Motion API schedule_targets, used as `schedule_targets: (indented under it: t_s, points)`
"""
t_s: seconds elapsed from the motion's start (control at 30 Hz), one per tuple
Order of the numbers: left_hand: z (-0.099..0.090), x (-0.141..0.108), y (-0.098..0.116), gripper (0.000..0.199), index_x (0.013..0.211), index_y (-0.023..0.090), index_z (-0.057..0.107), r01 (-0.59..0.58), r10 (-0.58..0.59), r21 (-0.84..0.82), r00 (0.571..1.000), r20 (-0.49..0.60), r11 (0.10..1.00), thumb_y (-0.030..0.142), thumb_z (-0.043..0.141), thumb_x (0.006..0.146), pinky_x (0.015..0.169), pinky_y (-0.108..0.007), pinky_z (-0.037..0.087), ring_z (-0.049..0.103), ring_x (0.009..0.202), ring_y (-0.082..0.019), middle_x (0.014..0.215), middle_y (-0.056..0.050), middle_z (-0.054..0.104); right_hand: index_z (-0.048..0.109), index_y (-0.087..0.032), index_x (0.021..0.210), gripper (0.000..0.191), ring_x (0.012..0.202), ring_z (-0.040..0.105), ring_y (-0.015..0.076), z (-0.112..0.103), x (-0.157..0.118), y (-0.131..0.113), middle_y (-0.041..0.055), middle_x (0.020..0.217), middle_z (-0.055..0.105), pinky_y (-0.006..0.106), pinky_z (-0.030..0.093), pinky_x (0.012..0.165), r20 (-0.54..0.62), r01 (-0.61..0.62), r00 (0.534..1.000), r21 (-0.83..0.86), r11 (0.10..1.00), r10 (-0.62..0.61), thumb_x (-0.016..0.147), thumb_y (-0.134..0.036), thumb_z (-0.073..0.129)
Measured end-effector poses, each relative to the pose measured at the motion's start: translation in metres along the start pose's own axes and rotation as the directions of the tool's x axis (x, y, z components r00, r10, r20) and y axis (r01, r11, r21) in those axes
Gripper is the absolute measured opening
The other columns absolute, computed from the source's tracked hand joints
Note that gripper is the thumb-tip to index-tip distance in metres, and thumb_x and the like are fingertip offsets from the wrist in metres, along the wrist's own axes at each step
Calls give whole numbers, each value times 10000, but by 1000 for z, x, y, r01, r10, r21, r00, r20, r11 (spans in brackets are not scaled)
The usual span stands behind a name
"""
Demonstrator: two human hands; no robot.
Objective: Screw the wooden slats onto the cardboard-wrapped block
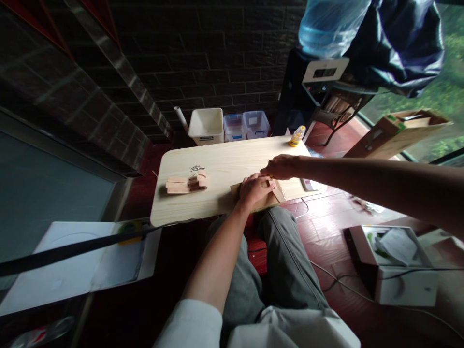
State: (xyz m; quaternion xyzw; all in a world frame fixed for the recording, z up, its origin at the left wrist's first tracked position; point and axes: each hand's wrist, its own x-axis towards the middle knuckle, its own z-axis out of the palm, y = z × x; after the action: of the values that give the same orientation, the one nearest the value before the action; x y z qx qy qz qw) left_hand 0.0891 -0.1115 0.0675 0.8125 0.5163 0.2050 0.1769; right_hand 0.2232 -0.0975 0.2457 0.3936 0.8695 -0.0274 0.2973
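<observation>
My left hand (253, 190) presses down on a light wooden piece (278, 192), its fingers curled at the piece's left end. Beneath lies a flat brown board (235, 193) at the table's front edge. Just beyond, my right hand (281, 166) is closed in a fist against the far side of my left fingers. A small yellow spot shows under the fist, but what it grips is hidden. Farther left on the table rest several shaped wooden pieces (184, 184), with a few small dark metal parts (197, 168) behind them.
A yellow-labelled bottle (297, 137) stands at the pale table's (224, 159) far right corner. A white device (311, 184) lies at its right edge. Plastic bins (206, 125) stand behind. An open white box (402, 261) and cables lie on the floor at right.
</observation>
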Motion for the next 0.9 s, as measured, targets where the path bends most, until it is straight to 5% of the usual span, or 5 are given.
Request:
schedule_targets:
  t_s: [0.5, 0.9]
  points:
    - [-3, -2, 0, 374, 1316, 400, 718, -60, 60, -18, 998, -2, 998, 499, 715, 955, 1077, -401, 473, 663, 1226, -239, 1350, 15, 717, 716, -124, 1277, 382, 926, 768, 248, 33, 13, 22, 166, 1136, 808, 285, 467, 702, -71, -96, 992, 86, 992, 102, 1001, -365, 609]
    - [-1, 0, 0, 362, 1275, 388, 741, -1, 2, -32, 1000, 26, 999, 553, 697, 956, 1142, -387, 448, 657, 1244, -223, 1383, 13, 699, 741, -95, 1248, 359, 983, 766, 288, 2, 12, 2, 202, 1155, 799, 303, 479, 707, 33, -59, 998, -1, 998, 59, 904, -169, 672]
